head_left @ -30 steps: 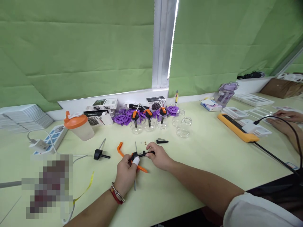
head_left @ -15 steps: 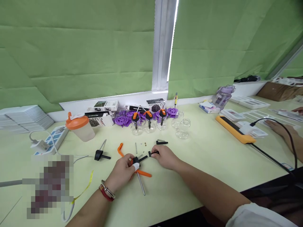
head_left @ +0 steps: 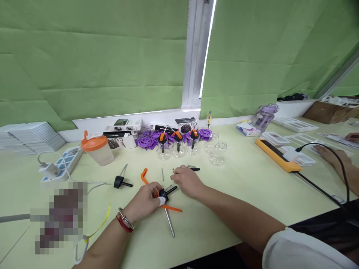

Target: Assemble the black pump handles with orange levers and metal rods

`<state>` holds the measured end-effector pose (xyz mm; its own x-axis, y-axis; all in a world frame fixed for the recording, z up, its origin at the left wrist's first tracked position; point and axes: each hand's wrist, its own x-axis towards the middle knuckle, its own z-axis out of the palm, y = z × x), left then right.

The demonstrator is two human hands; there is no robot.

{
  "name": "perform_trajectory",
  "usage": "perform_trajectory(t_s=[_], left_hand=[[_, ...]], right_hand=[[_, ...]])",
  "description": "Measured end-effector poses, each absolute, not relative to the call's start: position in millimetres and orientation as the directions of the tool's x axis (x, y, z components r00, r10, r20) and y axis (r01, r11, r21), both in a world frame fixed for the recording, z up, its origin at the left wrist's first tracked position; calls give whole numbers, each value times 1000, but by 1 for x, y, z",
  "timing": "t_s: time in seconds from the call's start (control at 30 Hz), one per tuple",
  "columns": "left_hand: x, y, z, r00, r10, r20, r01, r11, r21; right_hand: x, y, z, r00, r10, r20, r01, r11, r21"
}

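Observation:
My left hand [head_left: 146,201], with a white cot on one fingertip, is closed round a small black part [head_left: 164,193] that has a black stem and a metal rod [head_left: 169,221] sticking out toward me. An orange lever piece [head_left: 171,208] lies under it on the table. My right hand [head_left: 187,181] rests palm down just right of it, fingers curled toward tiny loose bits [head_left: 171,169] on the table; what it pinches, if anything, is hidden. A black comb-like piece [head_left: 192,168] lies just beyond that hand.
A row of glass jars with orange-black tops [head_left: 177,144] and purple wheels [head_left: 146,142] stands at the back. An orange-lidded cup [head_left: 97,148], a power strip [head_left: 60,163], another black part [head_left: 121,181], an orange hook [head_left: 144,175] lie left. Another person's hand [head_left: 331,155] is right, beside an orange bar [head_left: 277,155].
My right hand let go of the black stem and moved back toward the small bits. My left hand tilted the black part, so the rod now points toward me.

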<state>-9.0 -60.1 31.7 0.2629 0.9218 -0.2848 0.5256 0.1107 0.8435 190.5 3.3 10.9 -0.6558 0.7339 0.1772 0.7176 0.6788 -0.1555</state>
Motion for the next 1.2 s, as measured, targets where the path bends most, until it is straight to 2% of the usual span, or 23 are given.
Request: perform_trajectory(t_s=[0.13,0.3,0.6,0.83,1.2], left_hand=[[-10,-60,31,288,912,-292,511,111,852],[-10,-60,31,276,920,-279,530,97,843],[-10,-60,32,270,926,-265,573,67,817],[-12,-60,27,263,935,-239,572,48,819],[-12,-61,29,265,938,-224,569,35,821]], right_hand=[[176,18,12,-696,714,77,710,701,-76],[169,25,11,-688,725,40,724,689,-38],[162,28,3,-569,816,106,806,578,-125],[169,23,9,-604,792,84,774,609,-176],[179,10,9,-614,786,68,788,616,-8]])
